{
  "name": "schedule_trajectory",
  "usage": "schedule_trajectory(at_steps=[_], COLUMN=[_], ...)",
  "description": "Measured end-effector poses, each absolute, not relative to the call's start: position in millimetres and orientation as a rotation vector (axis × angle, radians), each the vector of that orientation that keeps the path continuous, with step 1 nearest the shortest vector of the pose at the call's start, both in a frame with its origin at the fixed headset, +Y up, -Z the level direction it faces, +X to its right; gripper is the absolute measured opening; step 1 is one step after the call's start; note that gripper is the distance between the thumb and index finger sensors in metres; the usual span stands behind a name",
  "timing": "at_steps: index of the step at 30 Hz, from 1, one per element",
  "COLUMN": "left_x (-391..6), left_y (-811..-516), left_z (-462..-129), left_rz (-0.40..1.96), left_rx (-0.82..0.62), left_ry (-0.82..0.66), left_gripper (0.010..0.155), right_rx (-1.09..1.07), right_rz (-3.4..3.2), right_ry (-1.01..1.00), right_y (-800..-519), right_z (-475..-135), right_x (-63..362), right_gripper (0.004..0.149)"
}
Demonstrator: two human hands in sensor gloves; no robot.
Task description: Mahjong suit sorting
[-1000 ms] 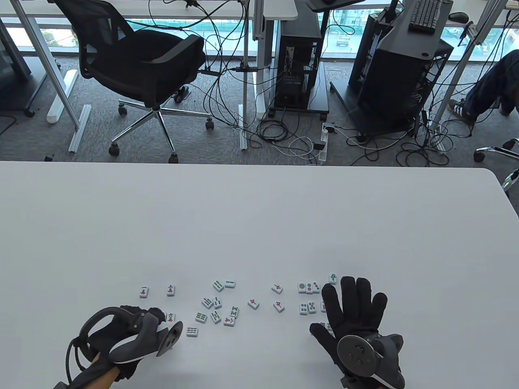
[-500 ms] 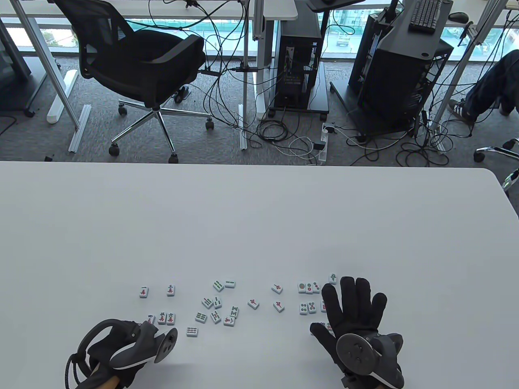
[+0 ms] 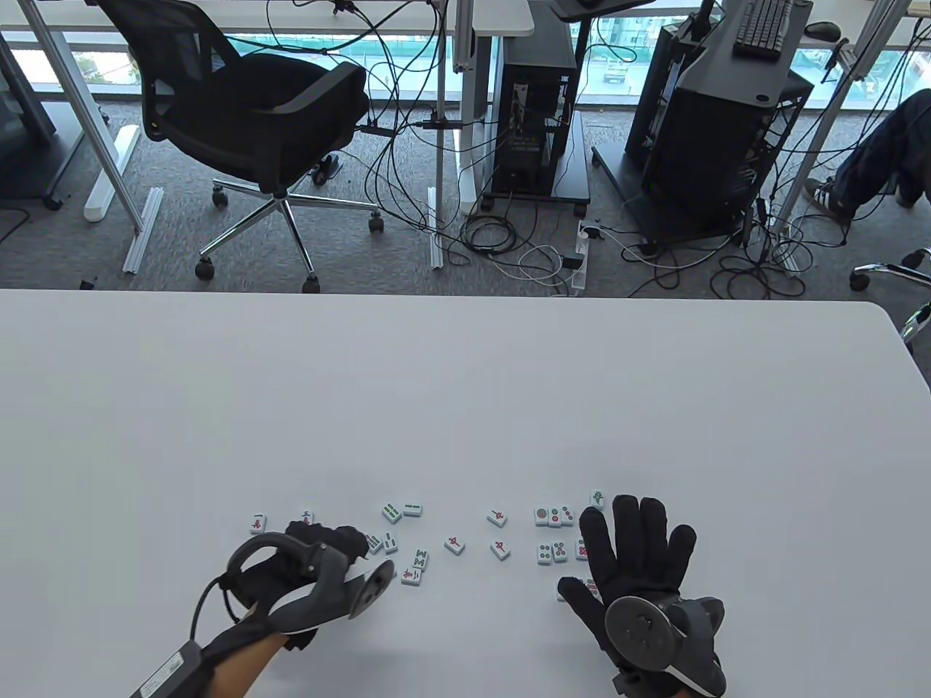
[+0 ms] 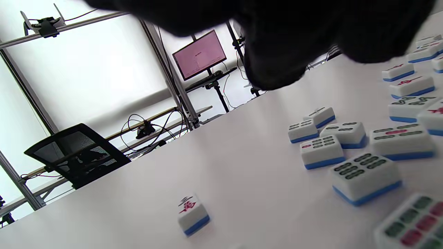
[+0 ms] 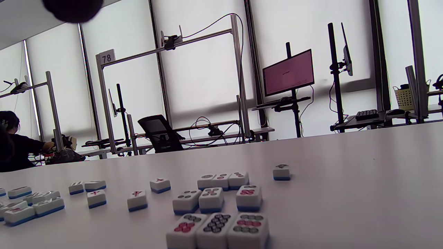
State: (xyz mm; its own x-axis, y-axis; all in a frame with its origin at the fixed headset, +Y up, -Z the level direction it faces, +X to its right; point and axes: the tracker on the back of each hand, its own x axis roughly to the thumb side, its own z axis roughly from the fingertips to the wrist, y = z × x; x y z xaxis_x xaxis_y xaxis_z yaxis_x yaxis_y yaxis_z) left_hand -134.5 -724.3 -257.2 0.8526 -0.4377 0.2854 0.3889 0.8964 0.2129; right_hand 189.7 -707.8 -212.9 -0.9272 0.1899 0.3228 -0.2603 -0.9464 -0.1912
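Tiles (image 3: 454, 544) loose on table (image 3: 465, 392); right hand (image 3: 640, 560) flat, left hand's (image 3: 320, 560) grip unclear.

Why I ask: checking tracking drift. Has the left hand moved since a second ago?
Yes. The left hand has gone up and rightward over the white table, toward the green-marked bamboo mahjong tiles, hiding several.

Right hand (image 3: 640, 560) flat; left hand (image 3: 320, 552) (seemingly) curled.

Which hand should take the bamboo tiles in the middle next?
Left hand: it hovers right at the bamboo tiles. The right hand lies flat and spread beside the dot tiles.
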Motion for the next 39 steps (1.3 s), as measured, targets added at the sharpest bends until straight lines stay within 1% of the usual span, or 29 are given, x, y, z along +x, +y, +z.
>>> schedule_trajectory(at_steps=[3,7,10,14,19,22,25,27,29,32,34,36,39], left_x=[-108,-88,-84,-82,-79,-70,-62,-60,-62,-70,-76,-81,-85], left_y=[-738,-751,-756,-753,-740,-747,-763,-765,-759,-745,-739,-737,-747], left_z=[-264,-264,-264,-253,-235,-236,-240,-242,-242,-238,-235,-230,-225], left_rz=[-0.451,-0.534,-0.557,-0.44,-0.281,-0.299,-0.41,-0.421,-0.399,-0.371,-0.399,-0.427,-0.413], left_rx=[0.11,0.13,0.137,0.04,-0.001,-0.062,-0.045,-0.027,-0.035,0.0,-0.007,-0.033,-0.081], left_ry=[-0.394,-0.419,-0.425,-0.471,-0.471,-0.466,-0.454,-0.424,-0.416,-0.434,-0.498,-0.52,-0.534], left_gripper=[0.05,0.048,0.046,0.047,0.052,0.058,0.052,0.05,0.05,0.049,0.05,0.054,0.065], right_rx=[0.441,0.442,0.449,0.455,0.452,0.452,0.454,0.451,0.45,0.449,0.447,0.446,0.444], right_rz=[2.858,2.858,2.863,2.863,2.862,2.868,2.863,2.855,2.852,2.847,2.847,2.85,2.855], right_ry=[-0.339,-0.331,-0.328,-0.33,-0.319,-0.313,-0.321,-0.326,-0.326,-0.324,-0.322,-0.32,-0.319], right_y=[-708,-708,-708,-708,-709,-709,-708,-707,-707,-707,-707,-707,-707], right_z=[-213,-214,-214,-213,-215,-214,-213,-213,-213,-213,-214,-214,-214], right_x=[190,190,189,189,189,189,188,189,189,190,190,190,190], right_gripper=[0.079,0.079,0.079,0.079,0.079,0.079,0.079,0.079,0.079,0.079,0.079,0.079,0.079])
